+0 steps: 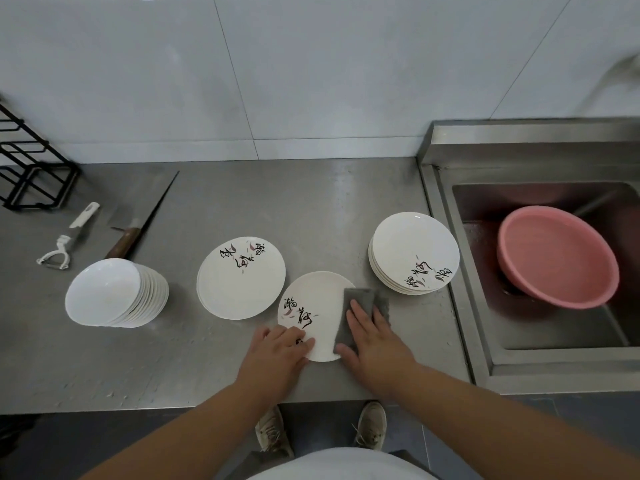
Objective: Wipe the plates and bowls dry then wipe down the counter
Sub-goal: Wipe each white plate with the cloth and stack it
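Observation:
A white plate (311, 306) with black brush lettering lies flat on the steel counter (194, 355) near its front edge. My right hand (372, 336) presses a grey cloth (356, 299) flat onto the plate's right side, fingers straight. At the plate's near-left rim, my left hand (278, 351) rests with its fingers on the plate. A stack of matching plates (414, 252) stands to the right by the sink. To the left lies a short stack of plates (240, 277). Further left sits a leaning stack of white bowls (114, 294).
A sink (460, 271) at the right holds a tilted pink basin (557, 256). At the back left lie a cleaver with a wooden handle (124, 242), a white peeler (67, 242) and a black wire rack (31, 171). A tiled wall (277, 81) bounds the counter behind.

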Available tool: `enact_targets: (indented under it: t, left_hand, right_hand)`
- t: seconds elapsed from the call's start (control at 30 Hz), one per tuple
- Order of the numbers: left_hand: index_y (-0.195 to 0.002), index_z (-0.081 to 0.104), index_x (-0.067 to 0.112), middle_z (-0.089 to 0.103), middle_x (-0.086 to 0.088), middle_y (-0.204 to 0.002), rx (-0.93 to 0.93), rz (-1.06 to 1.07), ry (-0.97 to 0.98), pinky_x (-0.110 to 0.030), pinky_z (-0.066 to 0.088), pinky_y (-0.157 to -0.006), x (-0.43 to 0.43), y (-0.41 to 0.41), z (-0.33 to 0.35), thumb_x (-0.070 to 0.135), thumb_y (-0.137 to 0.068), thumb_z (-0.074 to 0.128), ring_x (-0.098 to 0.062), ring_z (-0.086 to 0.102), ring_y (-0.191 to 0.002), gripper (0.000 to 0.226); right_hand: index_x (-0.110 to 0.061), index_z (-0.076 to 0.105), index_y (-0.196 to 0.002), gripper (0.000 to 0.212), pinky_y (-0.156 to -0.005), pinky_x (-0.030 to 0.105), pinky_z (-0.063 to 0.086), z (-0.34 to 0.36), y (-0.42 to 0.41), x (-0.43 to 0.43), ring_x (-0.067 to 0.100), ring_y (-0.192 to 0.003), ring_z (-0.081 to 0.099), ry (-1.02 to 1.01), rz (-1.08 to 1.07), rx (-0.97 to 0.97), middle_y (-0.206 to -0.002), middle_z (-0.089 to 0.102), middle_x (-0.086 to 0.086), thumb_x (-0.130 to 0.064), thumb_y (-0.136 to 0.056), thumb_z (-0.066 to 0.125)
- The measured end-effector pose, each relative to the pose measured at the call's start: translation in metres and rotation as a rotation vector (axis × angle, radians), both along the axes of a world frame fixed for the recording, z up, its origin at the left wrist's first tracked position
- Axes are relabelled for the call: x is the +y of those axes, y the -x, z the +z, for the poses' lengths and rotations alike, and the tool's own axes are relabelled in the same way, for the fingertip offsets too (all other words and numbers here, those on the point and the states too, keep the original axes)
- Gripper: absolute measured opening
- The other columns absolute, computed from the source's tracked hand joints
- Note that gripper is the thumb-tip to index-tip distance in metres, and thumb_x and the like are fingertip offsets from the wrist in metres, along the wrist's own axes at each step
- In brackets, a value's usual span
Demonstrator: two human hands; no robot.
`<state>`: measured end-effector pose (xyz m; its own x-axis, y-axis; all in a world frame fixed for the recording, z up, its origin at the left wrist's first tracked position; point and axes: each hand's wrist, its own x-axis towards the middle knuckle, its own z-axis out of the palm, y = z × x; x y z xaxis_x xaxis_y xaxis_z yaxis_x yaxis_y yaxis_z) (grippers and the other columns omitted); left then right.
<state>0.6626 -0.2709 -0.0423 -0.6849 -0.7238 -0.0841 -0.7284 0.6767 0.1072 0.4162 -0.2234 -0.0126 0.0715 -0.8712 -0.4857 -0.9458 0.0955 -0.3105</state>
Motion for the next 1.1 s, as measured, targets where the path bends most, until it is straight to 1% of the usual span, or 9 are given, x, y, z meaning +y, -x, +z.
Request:
enact_targets:
  t: [0.13, 0.27, 0.43, 0.63, 0.8, 0.87, 0.97, 1.03, 1.1]
  left_hand:
    - [-0.115, 0.071, 0.038, 0.067, 0.014, -0.11, 0.032, 0.019, -0.003, -0.037, 0.04, -0.078, 0.005, 0.004, 0.0, 0.046, -0.084, 0.069, -0.017, 0.059, -0.094, 0.032]
    - [-0.11, 0.074, 0.038, 0.063, 0.018, -0.099, 0.088, 0.052, -0.082, -0.035, 0.04, -0.079, 0.009, 0.017, 0.006, 0.061, -0.083, 0.051, -0.013, 0.061, -0.092, 0.042]
    - [-0.121, 0.07, 0.036, 0.063, 0.012, -0.122, 0.031, 0.041, -0.03, -0.041, 0.047, -0.093, -0.004, 0.009, 0.012, 0.077, -0.077, 0.053, -0.015, 0.06, -0.109, 0.062]
    - [-0.118, 0.073, 0.036, 0.066, 0.013, -0.119, -0.034, 0.069, -0.036, -0.039, 0.04, -0.089, -0.009, 0.002, 0.006, 0.071, -0.08, 0.051, -0.016, 0.063, -0.103, 0.057]
    - [-0.119, 0.073, 0.035, 0.068, 0.012, -0.125, 0.035, 0.094, -0.009, -0.041, 0.043, -0.092, -0.003, 0.001, 0.001, 0.064, -0.079, 0.056, -0.015, 0.062, -0.11, 0.052]
    - [-0.119, 0.073, 0.035, 0.068, 0.012, -0.126, 0.039, 0.083, -0.007, -0.042, 0.044, -0.092, -0.003, -0.001, 0.0, 0.063, -0.081, 0.052, -0.015, 0.062, -0.112, 0.052]
    - [-0.118, 0.074, 0.035, 0.068, 0.012, -0.125, 0.057, 0.101, -0.009, -0.043, 0.048, -0.092, -0.003, 0.001, 0.001, 0.063, -0.081, 0.052, -0.016, 0.062, -0.112, 0.051]
    - [-0.117, 0.075, 0.035, 0.068, 0.012, -0.124, 0.073, 0.119, -0.014, -0.043, 0.049, -0.091, -0.003, 0.002, 0.0, 0.062, -0.08, 0.056, -0.016, 0.062, -0.112, 0.05]
    - [-0.117, 0.075, 0.035, 0.069, 0.012, -0.124, 0.074, 0.125, -0.025, -0.044, 0.049, -0.091, -0.002, 0.003, 0.0, 0.063, -0.079, 0.057, -0.017, 0.062, -0.11, 0.05]
  right_hand:
    - [-0.022, 0.002, -0.167, 0.1, -0.13, 0.046, 0.005, -0.008, 0.006, -0.015, 0.029, -0.16, -0.01, 0.007, -0.002, -0.002, -0.172, -0.018, -0.012, -0.077, -0.083, 0.0]
    - [-0.021, -0.005, -0.167, 0.094, -0.127, 0.043, -0.001, -0.004, -0.013, 0.032, 0.026, -0.159, -0.016, -0.025, 0.076, -0.037, -0.171, -0.023, -0.007, -0.08, -0.095, 0.007]
    - [-0.02, 0.005, -0.167, 0.116, -0.131, 0.044, 0.005, -0.002, 0.012, 0.008, 0.027, -0.16, -0.01, 0.002, 0.096, -0.033, -0.174, -0.012, -0.006, -0.088, -0.076, -0.017]
    - [-0.018, 0.011, -0.167, 0.106, -0.131, 0.039, 0.002, 0.0, 0.008, -0.002, 0.025, -0.16, -0.006, 0.057, 0.01, -0.077, -0.174, -0.008, -0.007, -0.084, -0.086, -0.004]
    - [-0.023, 0.004, -0.167, 0.113, -0.128, 0.034, 0.002, 0.0, -0.009, 0.035, 0.022, -0.16, -0.011, 0.002, 0.02, -0.099, -0.173, -0.014, -0.009, -0.086, -0.077, -0.02]
    - [-0.02, 0.012, -0.167, 0.104, -0.128, 0.034, 0.004, -0.003, 0.002, 0.016, 0.023, -0.161, -0.004, 0.052, -0.016, -0.104, -0.174, -0.006, -0.008, -0.084, -0.088, -0.007]
    - [-0.02, 0.022, -0.166, 0.068, -0.128, 0.037, 0.019, -0.012, 0.014, -0.013, 0.022, -0.16, 0.01, 0.158, -0.046, -0.09, -0.174, 0.002, -0.012, -0.053, -0.108, 0.035]
    - [-0.013, 0.041, -0.158, 0.058, -0.121, 0.042, 0.038, -0.015, 0.01, -0.013, 0.028, -0.154, 0.032, 0.258, -0.033, -0.073, -0.171, 0.024, -0.003, -0.032, -0.106, 0.057]
    - [-0.007, 0.068, -0.134, 0.052, -0.107, 0.041, 0.051, -0.024, 0.002, 0.005, 0.032, -0.133, 0.06, 0.346, -0.023, -0.083, -0.151, 0.056, 0.008, -0.014, -0.085, 0.084]
